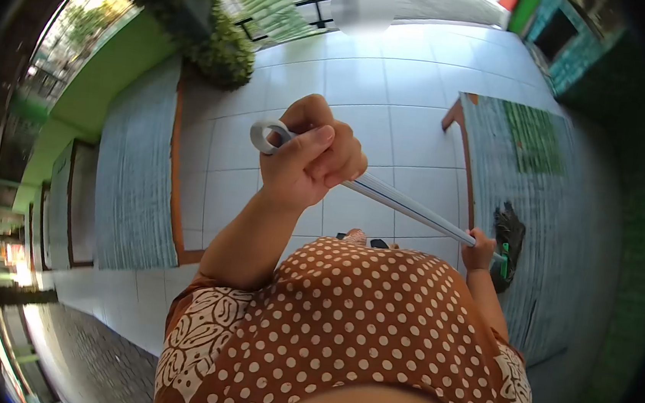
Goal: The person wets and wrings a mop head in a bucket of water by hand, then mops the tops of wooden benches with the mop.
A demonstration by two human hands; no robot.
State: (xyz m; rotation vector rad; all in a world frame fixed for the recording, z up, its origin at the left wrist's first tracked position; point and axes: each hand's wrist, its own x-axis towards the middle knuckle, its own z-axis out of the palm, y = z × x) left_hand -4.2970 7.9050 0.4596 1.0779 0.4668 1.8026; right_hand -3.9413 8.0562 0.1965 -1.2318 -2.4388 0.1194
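The left hand is in the middle of the scene, and its fingers are closed tightly around the upper part of the pale stick of a broom. The ring at this end comes out on the left side of the hand. The stick goes slanting to the right, where the right hand has its fingers bent around it, close to the dark brush. The brush is seen over the right table, but I cannot tell if it touches the top. Another table stands at the left, and a tile floor lies between both tables
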